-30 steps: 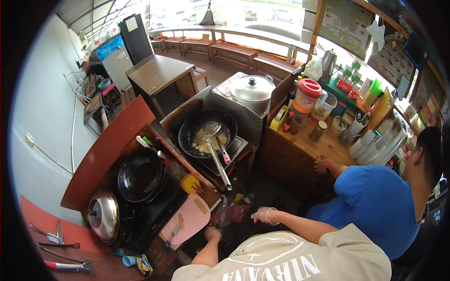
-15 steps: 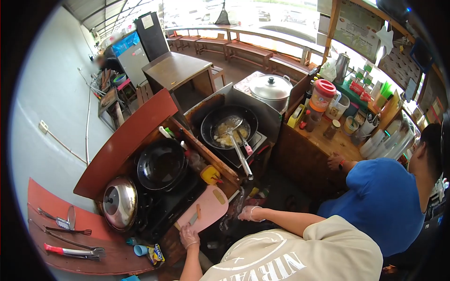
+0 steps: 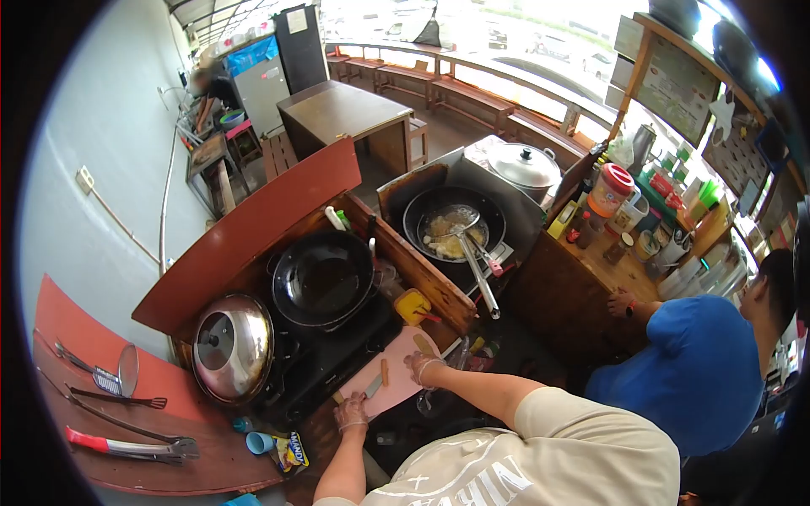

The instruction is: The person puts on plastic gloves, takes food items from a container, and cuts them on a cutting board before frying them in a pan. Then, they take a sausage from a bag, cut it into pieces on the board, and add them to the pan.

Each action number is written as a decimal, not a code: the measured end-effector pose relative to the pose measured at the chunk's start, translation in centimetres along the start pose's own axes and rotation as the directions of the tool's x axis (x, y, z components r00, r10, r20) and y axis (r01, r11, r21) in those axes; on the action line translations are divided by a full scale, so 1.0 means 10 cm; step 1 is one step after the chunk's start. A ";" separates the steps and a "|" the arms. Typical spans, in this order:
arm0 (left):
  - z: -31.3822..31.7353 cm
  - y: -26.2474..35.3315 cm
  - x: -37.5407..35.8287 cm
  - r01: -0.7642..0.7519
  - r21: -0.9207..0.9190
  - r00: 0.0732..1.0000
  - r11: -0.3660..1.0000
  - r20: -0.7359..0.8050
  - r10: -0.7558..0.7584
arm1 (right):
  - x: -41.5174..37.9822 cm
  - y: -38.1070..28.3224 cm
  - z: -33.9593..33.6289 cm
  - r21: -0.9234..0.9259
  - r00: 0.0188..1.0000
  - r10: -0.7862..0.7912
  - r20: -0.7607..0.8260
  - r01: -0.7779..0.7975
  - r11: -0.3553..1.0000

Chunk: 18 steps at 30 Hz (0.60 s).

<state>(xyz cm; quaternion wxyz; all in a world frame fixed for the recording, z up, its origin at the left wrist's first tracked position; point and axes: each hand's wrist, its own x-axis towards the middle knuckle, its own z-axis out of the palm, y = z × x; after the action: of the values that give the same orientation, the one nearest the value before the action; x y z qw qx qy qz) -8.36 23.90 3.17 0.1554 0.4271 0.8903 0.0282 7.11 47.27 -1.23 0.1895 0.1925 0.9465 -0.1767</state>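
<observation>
My left hand (image 3: 352, 412), in a clear plastic glove, rests at the near left edge of a pink cutting board (image 3: 403, 390), fingers stretched over it. Close to its fingertips lies a knife (image 3: 373, 387), its blade flat on the board. A slim orange-brown stick (image 3: 385, 373) is beside the blade; I cannot make out its kind. My right hand (image 3: 425, 369), also gloved, touches the right side of the board with fingers apart, near the board's tan handle end (image 3: 423, 344). Neither hand visibly holds anything.
A black wok (image 3: 325, 278) and a steel lid (image 3: 233, 348) sit behind the board. Food fries in another wok (image 3: 454, 223) with a ladle (image 3: 478, 274) leaning in it. A person in a blue shirt (image 3: 683, 379) stands at right by a wooden counter (image 3: 591, 278).
My right hand has moved left from beside the board onto its right side. My left hand stays at the near edge. The whole view has shifted as my head turned.
</observation>
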 end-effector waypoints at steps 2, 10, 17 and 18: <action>0.01 -0.03 0.08 -0.018 -0.030 0.998 0.999 0.052 0.020 | 0.04 -0.12 -0.16 0.031 0.998 0.043 -0.039 -0.042 0.999; 0.13 -0.05 -0.03 0.127 -0.220 0.959 0.967 0.275 -0.064 | 0.21 -0.29 -0.33 -0.023 1.000 -0.001 0.005 0.001 1.000; 0.02 0.03 -0.42 0.605 -0.736 0.796 0.305 0.546 -0.262 | 0.35 -0.35 -0.25 0.061 0.986 -0.107 -0.127 0.116 0.991; 0.22 -0.04 -0.40 0.700 -0.702 0.704 0.135 0.646 -0.295 | 0.33 -0.35 -0.25 0.103 0.990 -0.082 -0.114 0.094 0.990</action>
<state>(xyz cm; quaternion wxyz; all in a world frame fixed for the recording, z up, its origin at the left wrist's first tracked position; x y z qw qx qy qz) -5.63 20.43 1.98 0.5237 -0.0725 0.7527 0.3923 2.09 46.23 0.42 0.1186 0.1698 0.9520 -0.2253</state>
